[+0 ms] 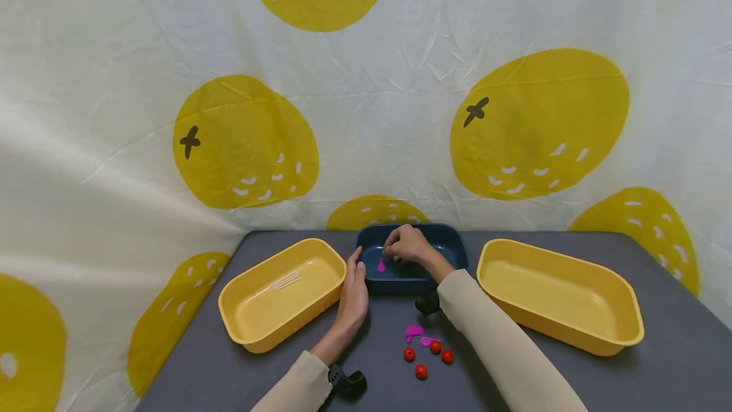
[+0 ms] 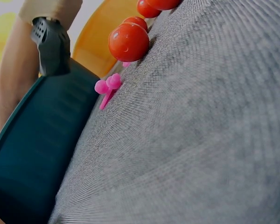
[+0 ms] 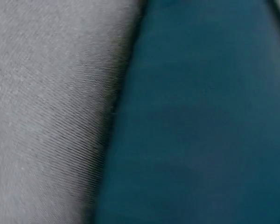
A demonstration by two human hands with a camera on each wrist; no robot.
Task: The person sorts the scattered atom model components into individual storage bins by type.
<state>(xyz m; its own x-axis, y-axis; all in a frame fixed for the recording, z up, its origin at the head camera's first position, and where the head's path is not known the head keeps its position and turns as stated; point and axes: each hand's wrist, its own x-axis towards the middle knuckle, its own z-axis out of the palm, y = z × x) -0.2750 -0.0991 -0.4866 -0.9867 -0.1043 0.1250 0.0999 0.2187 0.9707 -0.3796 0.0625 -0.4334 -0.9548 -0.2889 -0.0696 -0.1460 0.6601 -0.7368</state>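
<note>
On the left a yellow tray (image 1: 314,269) is holding some thin pale sticks (image 1: 286,281). Beside it the person's left hand (image 1: 353,294) is lying along the left end of the dark blue tray (image 1: 394,286), fingers straight and grasping nothing. Inside that blue tray a small pink piece (image 1: 381,265) is lying on the floor towards the left, its long axis running roughly away from the person, the narrower end pointing up towards the right hand's (image 1: 408,245) fingertips. The right hand is the nearer one, hanging just beyond and to the right of the piece; its fingers are curling downward, and I'm unable to tell whether they are pinching anything. The piece is showing a bright magenta, wider at its near end. Further right, more pink pieces (image 1: 413,330) and red balls (image 1: 421,371) are resting on the grey table (image 1: 377,336).
</note>
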